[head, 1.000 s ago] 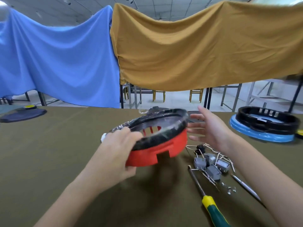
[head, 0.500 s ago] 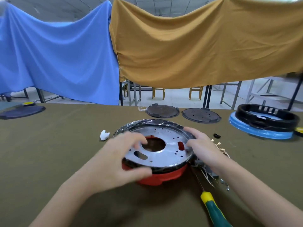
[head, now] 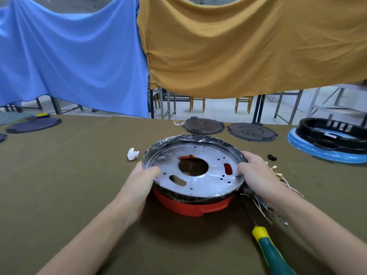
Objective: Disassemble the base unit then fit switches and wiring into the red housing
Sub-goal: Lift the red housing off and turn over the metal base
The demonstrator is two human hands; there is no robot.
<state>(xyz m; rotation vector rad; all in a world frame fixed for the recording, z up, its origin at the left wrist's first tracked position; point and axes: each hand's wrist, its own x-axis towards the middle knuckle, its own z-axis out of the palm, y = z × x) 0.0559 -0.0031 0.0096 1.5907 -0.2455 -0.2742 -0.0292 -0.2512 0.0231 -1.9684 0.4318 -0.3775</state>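
the red housing [head: 195, 206] sits on the table [head: 59, 175] between my hands, metal plate [head: 198, 175] uppermost. my left hand [head: 139, 181] and right hand [head: 256, 173] each keep a grip clamped on the plate's rim, thumbs on top, likely to steady it for lifting off. wiring [head: 264, 207] lies under my right wrist, screwdriver [head: 272, 253] nearer me.

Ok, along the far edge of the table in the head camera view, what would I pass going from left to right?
dark flat plate with a yellow knob → brown round disc → perforated dark disc → black ring sitting on a blue ring
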